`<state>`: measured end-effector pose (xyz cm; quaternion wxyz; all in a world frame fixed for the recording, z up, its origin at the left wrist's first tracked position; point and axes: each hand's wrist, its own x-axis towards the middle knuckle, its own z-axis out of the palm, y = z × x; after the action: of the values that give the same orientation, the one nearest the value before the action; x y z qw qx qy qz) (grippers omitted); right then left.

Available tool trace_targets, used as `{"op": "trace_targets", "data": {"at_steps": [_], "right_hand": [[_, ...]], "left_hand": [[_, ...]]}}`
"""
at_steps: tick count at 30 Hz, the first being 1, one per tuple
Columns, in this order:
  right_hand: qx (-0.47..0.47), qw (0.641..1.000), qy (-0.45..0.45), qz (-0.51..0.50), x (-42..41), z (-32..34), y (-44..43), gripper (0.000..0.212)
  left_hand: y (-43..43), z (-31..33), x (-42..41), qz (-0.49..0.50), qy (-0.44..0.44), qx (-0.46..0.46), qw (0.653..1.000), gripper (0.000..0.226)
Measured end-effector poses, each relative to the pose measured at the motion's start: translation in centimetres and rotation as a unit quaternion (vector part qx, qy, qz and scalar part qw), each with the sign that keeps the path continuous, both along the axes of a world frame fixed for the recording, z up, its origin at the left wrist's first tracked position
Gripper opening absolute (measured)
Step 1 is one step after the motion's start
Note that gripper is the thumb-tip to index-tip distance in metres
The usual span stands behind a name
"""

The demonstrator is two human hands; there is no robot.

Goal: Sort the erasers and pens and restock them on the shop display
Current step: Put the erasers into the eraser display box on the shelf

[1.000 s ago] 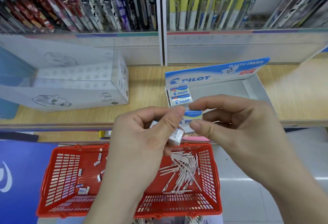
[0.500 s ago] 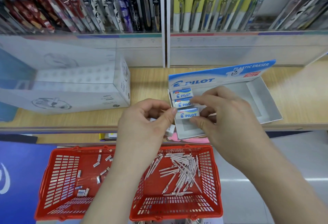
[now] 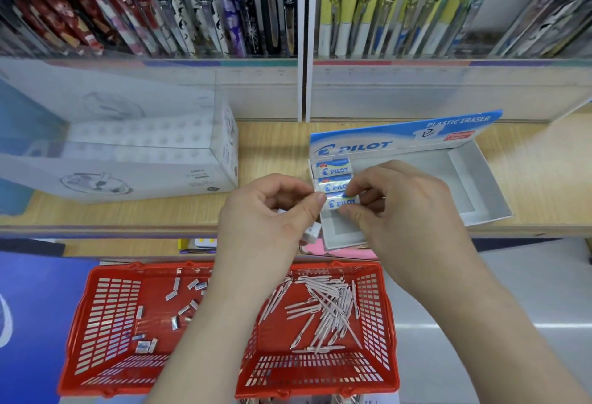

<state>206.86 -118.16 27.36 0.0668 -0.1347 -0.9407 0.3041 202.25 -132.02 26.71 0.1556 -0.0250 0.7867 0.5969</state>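
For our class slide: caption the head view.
Right hand seats third eraser in Pilot box; left hand, gripping spare eraser, steadies it.

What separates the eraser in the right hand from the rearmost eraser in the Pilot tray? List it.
1. The rearmost eraser lies untouched. The held eraser is pinched by the right hand, with the thumb of the left hand, which grips a spare eraser, at its end.
2. The rearmost eraser's label shows whole; fingers hide part of the held eraser's.
Both wear blue-and-white PILOT sleeves.
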Motion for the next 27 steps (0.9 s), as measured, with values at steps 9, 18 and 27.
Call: {"op": "trace_targets", "data": {"at_steps": [9, 18, 27], "right_hand": [[-0.140, 0.990, 0.030, -0.009, 1.4, 1.8, 0.8, 0.009], [-0.478, 0.876, 0.013, 0.060, 3.9, 3.2, -0.1, 0.036], [-0.501, 0.865, 0.015, -0.011, 4.7, 2.7, 0.5, 0.028]], "left_hand": [[-1.3, 1.5, 1.0, 0.011, -0.022, 0.115, 0.993, 0.013], [-1.2, 4.3, 3.4, -0.011, -0.065, 0.189, 0.980, 0.018], [-0.7, 3.7, 3.8, -0.001, -0.031, 0.176, 0.984, 0.023]]}}
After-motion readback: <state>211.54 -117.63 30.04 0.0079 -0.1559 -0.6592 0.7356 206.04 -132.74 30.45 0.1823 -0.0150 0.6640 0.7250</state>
